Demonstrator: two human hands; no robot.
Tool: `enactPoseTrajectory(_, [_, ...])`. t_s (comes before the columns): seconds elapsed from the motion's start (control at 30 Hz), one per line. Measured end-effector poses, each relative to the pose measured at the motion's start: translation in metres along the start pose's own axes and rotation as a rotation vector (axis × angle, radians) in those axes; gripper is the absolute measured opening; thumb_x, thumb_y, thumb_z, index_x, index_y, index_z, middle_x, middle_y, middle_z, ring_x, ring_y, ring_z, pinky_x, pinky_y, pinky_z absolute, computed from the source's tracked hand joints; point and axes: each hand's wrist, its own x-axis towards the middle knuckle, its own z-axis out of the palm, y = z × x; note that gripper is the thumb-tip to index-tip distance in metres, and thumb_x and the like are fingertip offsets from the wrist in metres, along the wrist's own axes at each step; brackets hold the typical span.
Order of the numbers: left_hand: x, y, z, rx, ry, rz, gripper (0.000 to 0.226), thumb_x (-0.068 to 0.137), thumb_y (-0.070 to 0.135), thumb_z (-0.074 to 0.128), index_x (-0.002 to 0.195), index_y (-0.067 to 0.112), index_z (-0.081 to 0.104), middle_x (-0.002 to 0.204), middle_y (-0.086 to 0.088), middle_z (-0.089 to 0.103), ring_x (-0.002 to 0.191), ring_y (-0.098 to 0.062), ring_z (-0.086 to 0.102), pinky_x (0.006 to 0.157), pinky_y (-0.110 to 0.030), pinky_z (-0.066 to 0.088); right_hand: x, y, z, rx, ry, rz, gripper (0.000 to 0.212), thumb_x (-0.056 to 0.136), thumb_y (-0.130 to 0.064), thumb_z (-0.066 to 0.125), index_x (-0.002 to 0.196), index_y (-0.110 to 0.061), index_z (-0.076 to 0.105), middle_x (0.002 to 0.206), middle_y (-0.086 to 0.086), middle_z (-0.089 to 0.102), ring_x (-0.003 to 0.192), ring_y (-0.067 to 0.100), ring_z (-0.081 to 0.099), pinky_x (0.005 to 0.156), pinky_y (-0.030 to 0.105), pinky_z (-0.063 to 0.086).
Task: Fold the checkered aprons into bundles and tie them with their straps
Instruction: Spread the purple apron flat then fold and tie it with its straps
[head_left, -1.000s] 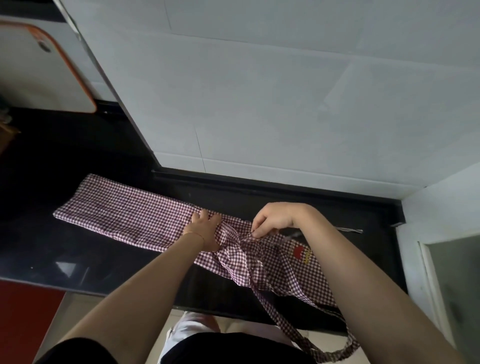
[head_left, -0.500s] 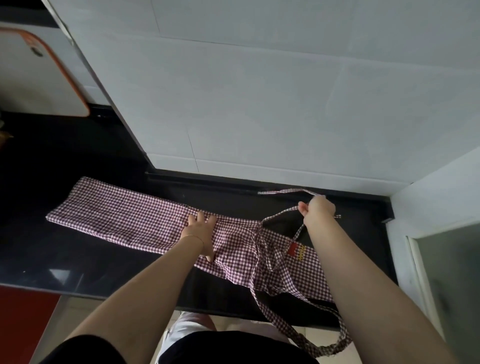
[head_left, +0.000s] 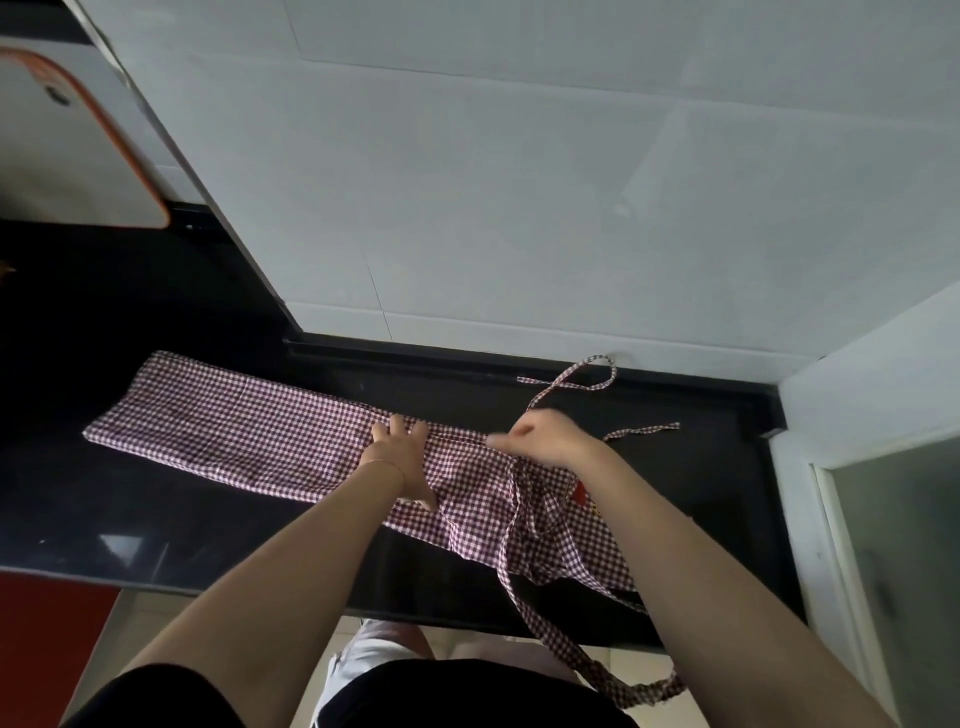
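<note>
A maroon-and-white checkered apron (head_left: 244, 431) lies folded into a long narrow strip across the black counter (head_left: 156, 525). My left hand (head_left: 402, 452) presses flat on the strip near its middle, fingers spread. My right hand (head_left: 545, 439) hovers just right of it, blurred, with fingers curled around a thin checkered strap (head_left: 569, 379) that loops up toward the wall. A second strap end (head_left: 644, 430) lies on the counter to the right. Another strap loop (head_left: 587, 670) hangs over the counter's front edge. A red patch on the apron peeks out beside my right forearm.
A white tiled wall (head_left: 519, 208) rises right behind the counter. A white board with an orange rim (head_left: 67, 150) leans at the upper left. A white frame with a glass panel (head_left: 893, 545) bounds the counter on the right. Red flooring shows at the lower left.
My right hand came back left from the far right of the counter toward the apron's middle, still holding the strap. The strap's loop now trails behind it near the wall. My left hand stayed in place.
</note>
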Motion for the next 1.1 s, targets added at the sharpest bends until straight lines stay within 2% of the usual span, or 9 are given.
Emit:
enactPoseTrajectory(0.07, [0.000,0.001,0.001,-0.012,0.013,-0.006,0.126,0.065,0.058,0.084,0.158,0.024,0.006,0.165,-0.016,-0.001,0.150,-0.043,0.003,0.114,-0.054,0.032,-0.002,0.001,0.006,-0.146,-0.244,0.055,0.063,0.082,-0.056,0.071,0.130,-0.016,0.061,0.128,-0.002,0.060,0.121,0.022,0.057,0.098,0.037,0.046])
enactPoseTrajectory(0.13, [0.000,0.000,0.000,-0.010,0.014,-0.003,0.127,0.065,0.060,0.083,0.158,0.026,0.005,0.165,-0.015,0.000,0.150,-0.043,0.004,0.114,-0.055,0.032,0.000,0.004,0.001,-0.135,-0.300,0.058,0.045,0.087,-0.042,0.072,0.124,-0.017,0.067,0.125,-0.001,0.064,0.118,0.021,0.059,0.095,0.034,0.045])
enactPoseTrajectory(0.23, [0.000,-0.006,-0.003,-0.010,0.010,0.024,0.127,0.065,0.056,0.086,0.157,0.035,0.001,0.165,-0.014,0.003,0.150,-0.043,0.005,0.114,-0.056,0.033,0.005,0.007,-0.014,0.060,-0.161,0.052,0.028,0.091,-0.035,0.069,0.111,-0.016,0.068,0.109,-0.001,0.067,0.100,0.016,0.063,0.081,0.030,0.048])
enactPoseTrajectory(0.33, [0.002,-0.007,-0.010,-0.008,-0.043,0.029,0.123,0.067,0.050,0.086,0.157,0.042,0.002,0.164,-0.014,0.002,0.150,-0.043,0.001,0.114,-0.058,0.030,0.008,0.008,-0.014,-0.187,0.000,0.103,0.018,0.094,-0.024,0.064,0.106,-0.011,0.067,0.094,0.002,0.065,0.086,0.019,0.065,0.067,0.028,0.048])
enactPoseTrajectory(0.43, [0.011,-0.004,-0.021,-0.076,-0.072,0.009,0.107,0.071,0.052,0.083,0.155,0.040,0.018,0.163,-0.015,0.007,0.149,-0.043,0.009,0.114,-0.058,0.031,0.005,0.006,-0.001,-0.472,0.191,0.104,0.021,0.097,-0.016,0.054,0.117,-0.010,0.059,0.110,0.006,0.061,0.097,0.025,0.061,0.081,0.036,0.048])
enactPoseTrajectory(0.57, [0.020,-0.001,-0.026,0.024,0.147,0.092,0.060,0.087,0.036,0.071,0.142,0.031,0.047,0.145,-0.009,0.035,0.135,-0.029,0.035,0.106,-0.045,0.045,0.008,-0.008,0.022,-0.332,0.499,-0.141,0.020,0.095,-0.019,0.055,0.114,-0.011,0.058,0.113,0.005,0.057,0.106,0.023,0.056,0.089,0.036,0.047])
enactPoseTrajectory(0.77, [0.027,0.003,-0.014,0.182,0.244,0.214,0.049,0.087,0.030,0.070,0.131,0.026,0.050,0.129,-0.001,0.053,0.125,-0.022,0.047,0.108,-0.041,0.039,0.021,-0.017,0.059,-0.570,0.217,-0.231,0.054,0.093,-0.036,0.066,0.139,-0.017,0.046,0.139,0.006,0.052,0.132,0.025,0.045,0.115,0.045,0.030])
enactPoseTrajectory(0.93, [0.027,0.002,-0.013,0.183,0.335,0.397,0.038,0.089,0.030,0.067,0.126,0.027,0.057,0.120,0.003,0.055,0.116,-0.016,0.047,0.104,-0.033,0.041,0.020,-0.024,0.060,-0.633,0.243,-0.285,0.029,0.097,-0.028,0.060,0.124,-0.019,0.056,0.122,0.003,0.062,0.120,0.024,0.054,0.108,0.043,0.034])
enactPoseTrajectory(1.1, [0.020,0.012,-0.026,0.006,0.259,0.378,0.017,0.097,0.043,0.054,0.098,0.026,0.057,0.098,0.005,0.066,0.093,-0.017,0.061,0.095,-0.035,0.047,0.013,-0.030,0.029,-0.447,0.276,-0.295,0.006,0.102,-0.017,0.047,0.098,-0.017,0.041,0.077,-0.001,0.052,0.070,0.018,0.052,0.064,0.029,0.036])
